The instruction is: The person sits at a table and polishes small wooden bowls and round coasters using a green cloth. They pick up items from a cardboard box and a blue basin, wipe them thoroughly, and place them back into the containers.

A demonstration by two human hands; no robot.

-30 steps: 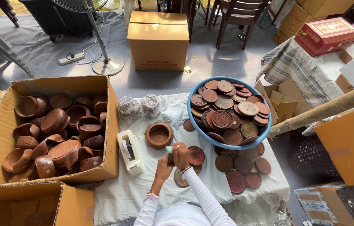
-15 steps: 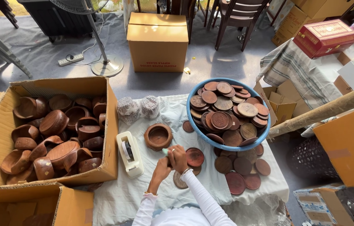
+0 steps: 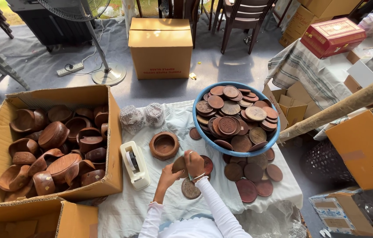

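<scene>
Grip: both hands, lower centre of frame, clamped on one small wooden piece (image 3: 179,164). Left hand (image 3: 169,172) closed on it from below-left; right hand (image 3: 193,162) closed on it from the right.
Surface: white cloth (image 3: 173,119), centre.
- Wooden bowl (image 3: 164,145), round, empty, just above hands.
- Tape dispenser (image 3: 135,165), white, left of hands.
- Carved disc (image 3: 190,189), flat on cloth, just below hands.
- Blue basin (image 3: 236,118), upper right of hands, heaped w/ wooden lids.
- Loose lids (image 3: 252,178), right of hands.
- Cardboard box (image 3: 45,145), left of frame, full of wooden bowls.
</scene>
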